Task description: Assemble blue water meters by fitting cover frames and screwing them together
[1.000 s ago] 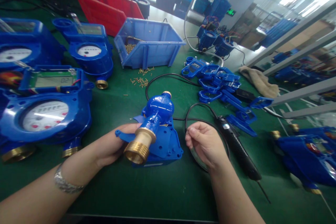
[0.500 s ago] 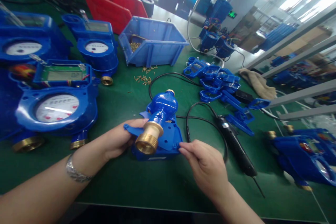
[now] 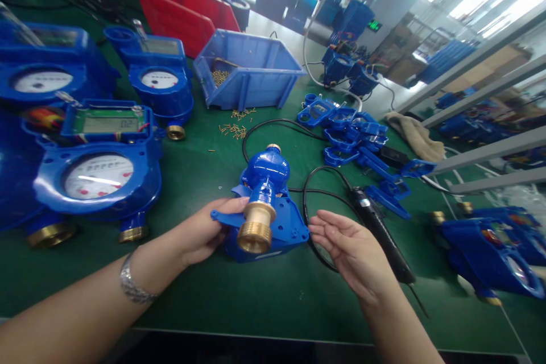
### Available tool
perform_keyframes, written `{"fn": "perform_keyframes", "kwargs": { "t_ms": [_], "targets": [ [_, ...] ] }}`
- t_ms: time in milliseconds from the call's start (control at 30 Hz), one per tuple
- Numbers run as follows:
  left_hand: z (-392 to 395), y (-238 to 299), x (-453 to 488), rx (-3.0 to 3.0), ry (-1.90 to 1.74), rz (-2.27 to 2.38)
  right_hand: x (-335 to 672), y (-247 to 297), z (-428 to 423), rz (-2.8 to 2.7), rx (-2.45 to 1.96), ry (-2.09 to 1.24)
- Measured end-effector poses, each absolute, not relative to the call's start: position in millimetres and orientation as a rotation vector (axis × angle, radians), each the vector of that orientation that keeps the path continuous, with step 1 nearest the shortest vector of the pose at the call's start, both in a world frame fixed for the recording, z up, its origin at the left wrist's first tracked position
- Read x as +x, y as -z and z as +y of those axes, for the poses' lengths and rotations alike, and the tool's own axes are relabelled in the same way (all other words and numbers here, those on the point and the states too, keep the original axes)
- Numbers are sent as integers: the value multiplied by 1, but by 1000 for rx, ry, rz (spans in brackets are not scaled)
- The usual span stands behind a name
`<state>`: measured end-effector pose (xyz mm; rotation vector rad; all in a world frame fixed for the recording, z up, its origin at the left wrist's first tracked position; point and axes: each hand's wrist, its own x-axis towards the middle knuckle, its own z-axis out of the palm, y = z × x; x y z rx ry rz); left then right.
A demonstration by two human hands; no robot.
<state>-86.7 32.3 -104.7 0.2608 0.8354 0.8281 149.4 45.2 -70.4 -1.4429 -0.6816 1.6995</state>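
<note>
A blue water meter (image 3: 268, 175) with a threaded brass pipe end facing me lies underside up before me. My left hand (image 3: 209, 228) grips it from the left, thumb on top and the other fingers partly hidden beneath. Its flat blue plastic cover (image 3: 292, 222) shows under the pipe body, with a small tab at each side. My right hand (image 3: 347, 247) is just right of the cover's corner, palm turned up and fingers stretched out, holding nothing. Behind this hand, a black electric screwdriver (image 3: 384, 236) lies on the green table (image 3: 264, 307), its cable looping behind the meter.
Several more water meters (image 3: 100, 176) stand at left, others (image 3: 490, 256) at right. A blue bin (image 3: 268, 88) of brass screws and a red bin (image 3: 179, 11) stand at the back. Loose screws (image 3: 232, 129) lie before them. Blue plastic frames (image 3: 354, 133) are piled right of centre, beside a cloth (image 3: 416, 136).
My right hand has come off the cover's right corner and opened, turning palm up. The water meter in my left hand has shifted slightly right and tilted a little.
</note>
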Motion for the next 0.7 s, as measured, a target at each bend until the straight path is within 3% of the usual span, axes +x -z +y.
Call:
{"fn": "perform_keyframes", "kwargs": {
  "t_ms": [200, 467, 700],
  "targets": [
    [31, 106, -81, 266, -844, 812, 144, 60, 31, -959, -1367, -1379],
    [31, 106, -82, 294, -846, 793, 92, 61, -9, -1805, -1185, -690],
    [31, 107, -82, 308, -847, 796, 61, 82, -12, -2006, -1187, -182]
  ]
}}
